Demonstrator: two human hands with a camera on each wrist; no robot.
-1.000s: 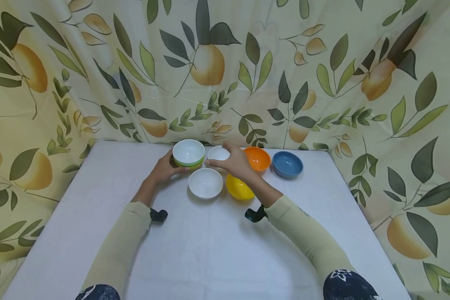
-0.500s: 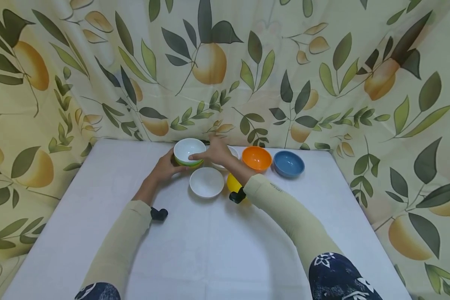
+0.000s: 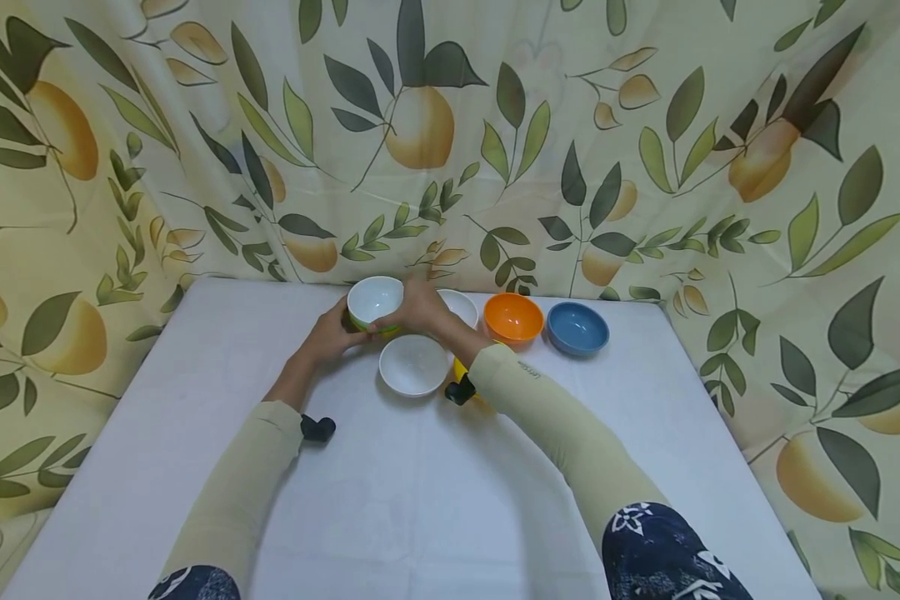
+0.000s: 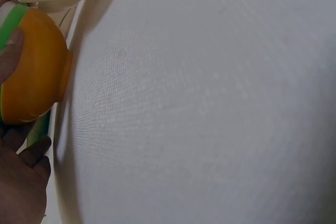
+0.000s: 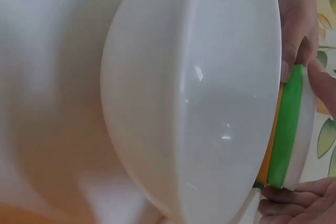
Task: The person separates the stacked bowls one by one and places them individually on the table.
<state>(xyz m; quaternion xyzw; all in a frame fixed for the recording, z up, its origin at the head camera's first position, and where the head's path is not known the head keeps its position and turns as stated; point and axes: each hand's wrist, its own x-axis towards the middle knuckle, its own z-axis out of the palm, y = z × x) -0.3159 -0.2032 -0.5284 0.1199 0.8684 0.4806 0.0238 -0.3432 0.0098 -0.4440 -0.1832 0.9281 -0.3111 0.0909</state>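
At the table's far side stands a stack of nested bowls [image 3: 367, 302], white on top, green below it and orange at the bottom. My left hand [image 3: 326, 337] holds the stack from its left; in the left wrist view its thumb lies on the orange bowl [image 4: 39, 66]. From the other side my right hand [image 3: 423, 310] grips the stack, its thumb near the white rim and fingers [image 5: 294, 203] around the opposite side. A white bowl [image 3: 412, 367] stands just in front. Behind my right hand, another white bowl [image 3: 461, 307] is partly hidden.
To the right are an orange bowl [image 3: 513, 318] and a blue bowl [image 3: 577, 328]. My right forearm covers much of a yellow bowl [image 3: 460, 368]. The white-clothed table [image 3: 390, 508] ends at a fruit-patterned curtain [image 3: 495, 150].
My right hand has moved left from the back white bowl to the stack, and its thumb has come down from inside the top bowl to the stack's near side. My left hand stays put.
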